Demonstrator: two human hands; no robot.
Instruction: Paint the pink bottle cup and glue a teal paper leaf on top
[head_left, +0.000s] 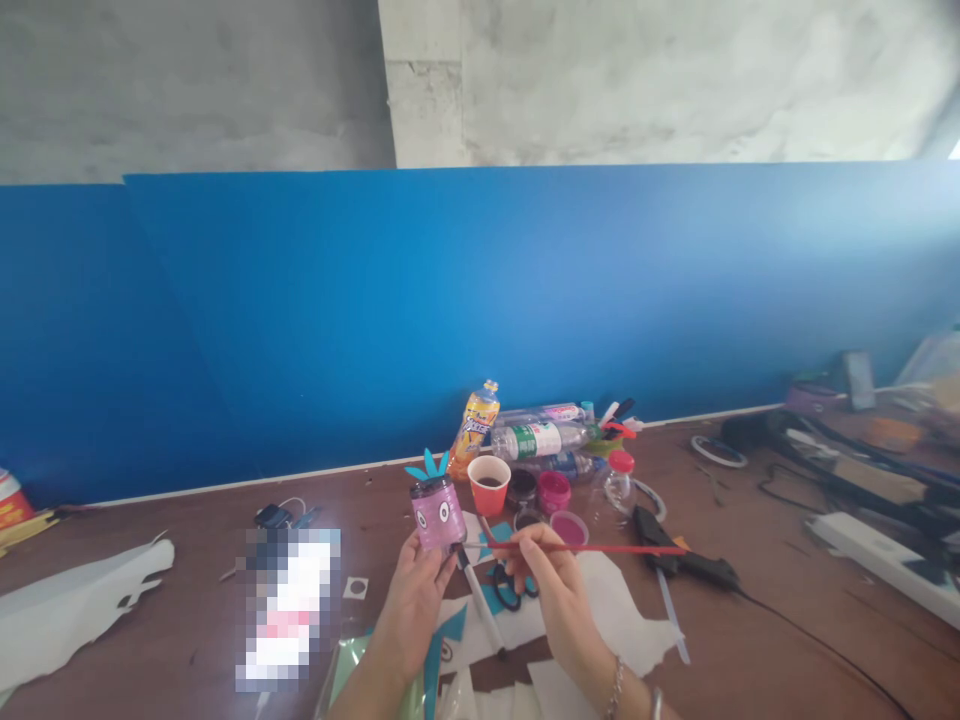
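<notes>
My left hand (pixel 415 598) grips the base of a small purple-painted container (pixel 435 518), which has two paper eyes and a tuft of blue paper leaves at its dark rim. In my right hand (pixel 553 585) is a red paintbrush (pixel 626 548), its handle pointing right and its tip close to the container's lower right side; whether they touch I cannot tell. Below the hands lie a white marker (pixel 484 605) and dark-handled scissors (pixel 506 590), partly covered by my right fingers. Behind stand a red paper cup (pixel 489 488) of dark liquid, a magenta paint pot (pixel 554 490) and a black pot (pixel 521 488).
An orange drink bottle (pixel 476 425) leans by the blue partition, beside several plastic bottles lying flat (pixel 536 440). On the right are a glue gun (pixel 679 558) with its cord and a white power strip (pixel 889 565). A blurred bright phone-like object (pixel 292 605) lies left; paper scraps (pixel 611 610) spread in front.
</notes>
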